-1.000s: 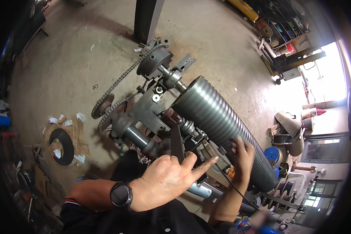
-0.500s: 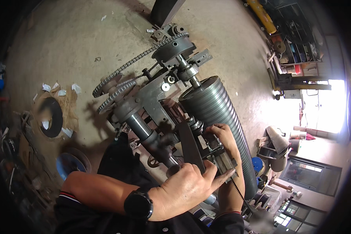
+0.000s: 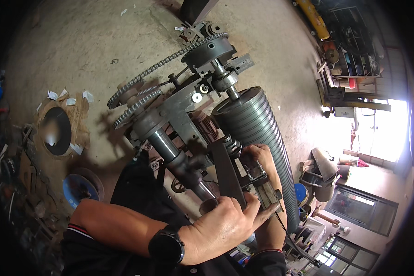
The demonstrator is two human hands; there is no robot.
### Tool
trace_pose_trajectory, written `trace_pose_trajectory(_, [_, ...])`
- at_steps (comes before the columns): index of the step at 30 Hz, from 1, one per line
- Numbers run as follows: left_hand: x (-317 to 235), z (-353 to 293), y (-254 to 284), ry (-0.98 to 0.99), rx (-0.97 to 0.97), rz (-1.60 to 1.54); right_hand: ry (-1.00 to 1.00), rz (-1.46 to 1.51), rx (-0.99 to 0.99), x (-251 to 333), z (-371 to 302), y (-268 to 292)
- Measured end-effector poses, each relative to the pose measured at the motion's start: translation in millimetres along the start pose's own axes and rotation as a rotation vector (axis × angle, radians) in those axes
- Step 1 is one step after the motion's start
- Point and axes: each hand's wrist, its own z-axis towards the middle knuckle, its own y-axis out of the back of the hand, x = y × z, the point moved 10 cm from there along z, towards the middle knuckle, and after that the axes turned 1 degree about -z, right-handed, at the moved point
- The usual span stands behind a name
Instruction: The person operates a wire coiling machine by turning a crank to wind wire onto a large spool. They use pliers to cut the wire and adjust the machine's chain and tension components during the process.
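My left hand (image 3: pixel 223 223), with a dark watch on its wrist, is closed at the near end of a small metal slide block (image 3: pixel 267 193). Its thumb and index finger press on the block, beside a dark flat bar (image 3: pixel 226 177). Beyond it, my right hand (image 3: pixel 262 155) curls its fingers around the far end of the same slide assembly, next to a ribbed steel drum (image 3: pixel 267 122); its fingertips are partly hidden. From the block hangs a dark toothed strip (image 3: pixel 283 226). A steel shaft (image 3: pixel 164 146) runs left of the bar.
A roller chain (image 3: pixel 158 66) loops around a large wheel (image 3: pixel 210 55) on the machine's far side. On the floor at left lie a black ring (image 3: pixel 60 131) on cardboard and a blue reel (image 3: pixel 80 188). Metal scoops (image 3: pixel 324 168) stand at right.
The view has shifted slightly, bringing more of the toothed strip's lower end into sight. Both hands stay at the slide block, with the left thumb slightly moved along it.
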Motion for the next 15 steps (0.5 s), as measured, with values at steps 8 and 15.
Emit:
trace_pose_trajectory(8, [1,1,-2,0.007,-0.011,-0.023,0.101,-0.074,0.035,14,-1,-5])
trace_pose_trajectory(15, [-1,1,-2,-0.009,-0.012,0.021,0.14,-0.058,0.048,-3,8,-2])
